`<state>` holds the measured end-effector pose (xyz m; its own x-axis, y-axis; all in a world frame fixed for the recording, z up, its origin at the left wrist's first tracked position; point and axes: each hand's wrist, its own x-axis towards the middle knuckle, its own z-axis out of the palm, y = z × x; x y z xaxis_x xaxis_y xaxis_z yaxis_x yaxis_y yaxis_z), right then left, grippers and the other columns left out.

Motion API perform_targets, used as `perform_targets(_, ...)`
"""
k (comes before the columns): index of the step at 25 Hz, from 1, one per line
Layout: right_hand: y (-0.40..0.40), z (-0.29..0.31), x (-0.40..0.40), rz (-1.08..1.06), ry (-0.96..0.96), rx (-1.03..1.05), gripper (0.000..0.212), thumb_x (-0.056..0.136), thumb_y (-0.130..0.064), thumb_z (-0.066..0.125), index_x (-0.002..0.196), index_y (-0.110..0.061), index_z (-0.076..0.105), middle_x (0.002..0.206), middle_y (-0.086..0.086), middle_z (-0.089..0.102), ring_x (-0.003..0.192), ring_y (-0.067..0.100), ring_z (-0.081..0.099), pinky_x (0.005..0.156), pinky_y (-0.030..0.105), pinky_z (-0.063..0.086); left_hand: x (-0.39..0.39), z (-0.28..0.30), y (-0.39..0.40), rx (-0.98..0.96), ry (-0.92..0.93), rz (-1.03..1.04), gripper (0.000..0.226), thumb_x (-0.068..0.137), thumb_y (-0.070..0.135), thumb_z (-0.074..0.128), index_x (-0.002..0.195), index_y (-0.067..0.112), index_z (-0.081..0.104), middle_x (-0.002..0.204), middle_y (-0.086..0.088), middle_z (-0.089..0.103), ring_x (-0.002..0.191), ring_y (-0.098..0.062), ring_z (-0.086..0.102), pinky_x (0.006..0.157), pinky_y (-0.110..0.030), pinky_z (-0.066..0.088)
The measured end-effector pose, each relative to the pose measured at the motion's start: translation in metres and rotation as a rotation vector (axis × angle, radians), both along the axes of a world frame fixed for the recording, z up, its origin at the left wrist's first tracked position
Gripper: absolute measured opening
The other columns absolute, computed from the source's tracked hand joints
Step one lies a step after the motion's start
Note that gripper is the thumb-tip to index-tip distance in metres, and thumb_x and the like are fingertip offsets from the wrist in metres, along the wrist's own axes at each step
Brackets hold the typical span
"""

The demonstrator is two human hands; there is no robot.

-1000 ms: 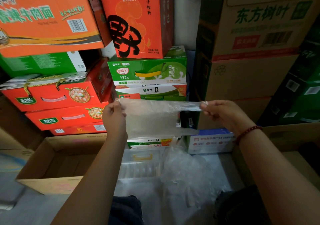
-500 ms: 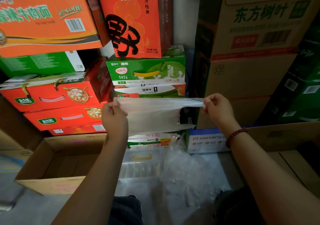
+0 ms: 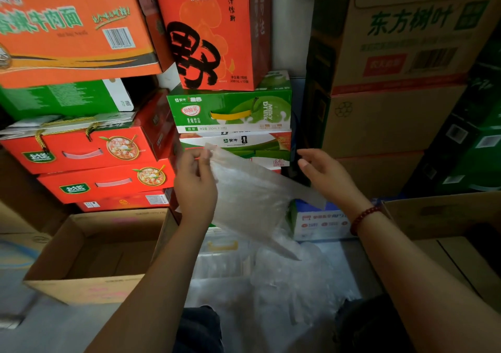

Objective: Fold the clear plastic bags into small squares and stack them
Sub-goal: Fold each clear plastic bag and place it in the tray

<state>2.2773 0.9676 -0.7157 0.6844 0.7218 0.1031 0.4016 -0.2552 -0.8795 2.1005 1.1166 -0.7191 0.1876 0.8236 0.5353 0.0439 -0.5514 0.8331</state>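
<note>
Left hand [image 3: 195,187] pinches crinkly (clear) bag [image 3: 249,203].

Clear, filmy bag [image 3: 252,198] right of the left hand [image 3: 195,187]. Dark red bead bracelet [image 3: 363,218] at the right hand's [image 3: 322,173] wrist. Green-and-white carton [image 3: 230,111] above both. Plain brown open box [image 3: 89,255] below left.
</note>
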Motion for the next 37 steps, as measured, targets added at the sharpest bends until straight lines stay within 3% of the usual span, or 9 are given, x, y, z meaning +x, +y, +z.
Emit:
perform_targets(4,0.008,-0.004,-0.024,0.257,-0.006,0.003,0.032,0.092,-0.040,0.055,0.122,-0.029,0.056,0.117,-0.010,0.061,0.105,0.004,0.057,0.087,0.025,0.048,0.009,0.000,-0.017,0.042,0.083,-0.148,0.014,0.098,0.025,0.050,0.084,0.023,0.054,0.052,0.001,0.049,0.049,-0.009,0.049,0.051,-0.028,0.039)
perform_targets(7,0.013,-0.006,-0.035,0.320,-0.015,-0.037,0.028,0.088,-0.039,0.061,0.101,-0.014,0.063,0.096,0.004,0.067,0.085,0.016,0.065,0.074,0.034,0.053,0.010,0.000,-0.020,0.041,0.120,-0.176,0.019,0.099,0.023,0.050,0.082,0.031,0.053,0.052,-0.003,0.048,0.047,-0.010,0.047,0.051,-0.029,0.039)
perform_targets(12,0.010,-0.003,-0.025,0.224,-0.160,-0.078,0.039,0.093,-0.037,0.055,0.081,0.001,0.060,0.065,0.003,0.052,0.056,0.014,0.045,0.056,0.027,0.039,0.007,0.001,-0.007,-0.007,0.021,-0.022,0.017,0.095,0.031,0.048,0.078,0.031,0.051,0.055,0.001,0.048,0.056,-0.028,0.051,0.057,-0.042,0.047)
perform_targets(18,0.003,-0.005,0.000,0.020,-0.248,-0.243,0.025,0.096,-0.037,0.049,0.094,-0.014,0.060,0.082,0.003,0.064,0.073,0.022,0.060,0.070,0.039,0.052,0.002,-0.003,0.009,-0.071,-0.035,0.054,0.018,0.100,0.027,0.047,0.087,0.015,0.053,0.062,-0.014,0.052,0.057,-0.024,0.048,0.055,-0.033,0.039)
perform_targets(23,0.007,0.000,-0.017,0.221,-0.064,0.013,0.028,0.094,-0.036,0.053,0.119,-0.026,0.060,0.109,-0.014,0.062,0.100,0.001,0.058,0.083,0.023,0.048,0.007,0.002,-0.009,-0.086,0.055,-0.127,0.017,0.099,0.021,0.050,0.083,0.017,0.054,0.053,-0.002,0.047,0.045,-0.005,0.045,0.046,-0.016,0.037)
perform_targets(27,0.011,-0.001,-0.027,0.363,0.178,-0.039,0.020,0.086,-0.027,0.068,0.095,-0.008,0.068,0.085,0.000,0.070,0.075,0.012,0.065,0.072,0.024,0.051,0.014,0.003,-0.022,-0.094,0.177,-0.273,0.018,0.096,0.026,0.054,0.082,0.016,0.059,0.050,-0.002,0.050,0.042,-0.005,0.046,0.046,-0.018,0.036)
perform_targets(30,0.006,0.005,-0.020,0.244,0.224,0.030,0.016,0.088,-0.017,0.066,0.073,-0.011,0.065,0.063,-0.002,0.060,0.055,0.003,0.054,0.060,0.016,0.046,0.004,0.010,-0.002,-0.296,0.333,-0.395,0.022,0.090,0.033,0.063,0.086,0.011,0.065,0.062,-0.001,0.062,0.042,0.003,0.048,0.045,-0.013,0.037)
perform_targets(33,-0.003,0.011,-0.008,0.141,0.235,0.059,0.017,0.090,-0.016,0.063,0.074,-0.009,0.062,0.059,-0.003,0.055,0.045,-0.003,0.048,0.050,0.010,0.042,-0.015,0.000,0.030,-0.428,0.613,-0.616,0.026,0.075,0.041,0.075,0.079,0.015,0.071,0.075,0.000,0.070,0.066,-0.004,0.062,0.065,-0.019,0.047)
perform_targets(37,-0.004,0.008,-0.004,0.038,0.223,0.063,0.022,0.092,-0.020,0.061,0.073,-0.009,0.061,0.054,0.000,0.053,0.042,0.002,0.047,0.044,0.013,0.039,-0.008,-0.010,0.027,-0.839,0.184,-0.656,0.017,0.091,0.029,0.059,0.094,0.013,0.067,0.086,0.000,0.073,0.080,-0.015,0.068,0.076,-0.032,0.057)
